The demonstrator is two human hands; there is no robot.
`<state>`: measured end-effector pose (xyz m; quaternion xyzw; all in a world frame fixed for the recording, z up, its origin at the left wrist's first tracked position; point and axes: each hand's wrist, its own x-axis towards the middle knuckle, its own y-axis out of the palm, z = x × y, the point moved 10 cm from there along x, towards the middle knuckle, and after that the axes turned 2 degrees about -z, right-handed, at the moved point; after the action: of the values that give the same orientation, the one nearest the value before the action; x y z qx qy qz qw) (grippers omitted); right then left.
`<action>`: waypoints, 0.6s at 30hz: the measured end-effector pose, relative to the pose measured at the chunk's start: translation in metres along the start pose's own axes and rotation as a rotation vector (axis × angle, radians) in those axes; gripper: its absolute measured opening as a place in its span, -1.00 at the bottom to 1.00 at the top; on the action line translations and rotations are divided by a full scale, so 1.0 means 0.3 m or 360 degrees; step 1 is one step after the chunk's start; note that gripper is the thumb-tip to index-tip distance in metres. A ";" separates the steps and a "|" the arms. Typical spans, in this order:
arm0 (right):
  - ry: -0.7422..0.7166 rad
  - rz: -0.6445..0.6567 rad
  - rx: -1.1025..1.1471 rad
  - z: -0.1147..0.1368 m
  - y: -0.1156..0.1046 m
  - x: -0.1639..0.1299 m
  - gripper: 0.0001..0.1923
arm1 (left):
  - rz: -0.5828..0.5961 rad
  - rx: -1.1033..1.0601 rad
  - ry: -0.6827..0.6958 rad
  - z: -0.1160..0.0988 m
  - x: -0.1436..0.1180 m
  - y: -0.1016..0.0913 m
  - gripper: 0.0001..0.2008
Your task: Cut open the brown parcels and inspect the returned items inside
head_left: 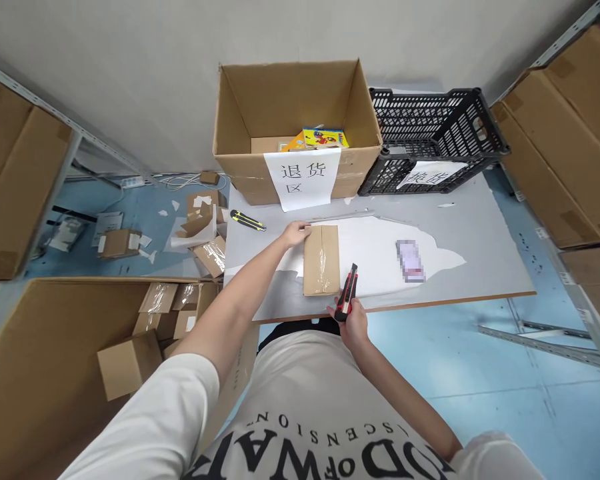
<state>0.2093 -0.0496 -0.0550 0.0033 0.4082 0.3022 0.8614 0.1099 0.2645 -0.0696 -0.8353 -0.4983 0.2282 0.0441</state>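
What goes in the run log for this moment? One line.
left hand: on box far end | right hand: holds cutter at near end | box: taped shut, flat on table

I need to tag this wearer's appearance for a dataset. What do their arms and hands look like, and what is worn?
Both arms are bare from the short white T-shirt sleeves down. The left hand and right hand wear no gloves, and no watch or ring shows. The shirt front carries dark block lettering.

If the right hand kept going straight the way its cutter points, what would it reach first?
Probably the small taped box. The right hand holds the red cutter angled up and away at the box's near right corner; depth is hard to judge, so it could slip just past its edge.
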 end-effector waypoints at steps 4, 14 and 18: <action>-0.0004 -0.0051 0.0017 0.008 0.019 -0.010 -0.79 | 0.0020 0.0074 0.0002 -0.007 -0.006 -0.003 -0.73; -0.0276 0.0055 -0.0260 0.099 0.053 0.026 -0.81 | -0.0088 0.0054 0.0027 -0.034 -0.062 -0.055 -0.72; -0.0377 0.0096 -0.0419 0.221 0.049 0.113 -0.77 | -0.0233 0.0027 0.0079 -0.040 -0.133 -0.137 -0.69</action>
<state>0.2650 -0.0039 -0.0310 -0.0616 0.2604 0.3763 0.8870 0.0658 0.2528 -0.0332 -0.8017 -0.5547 0.2079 0.0801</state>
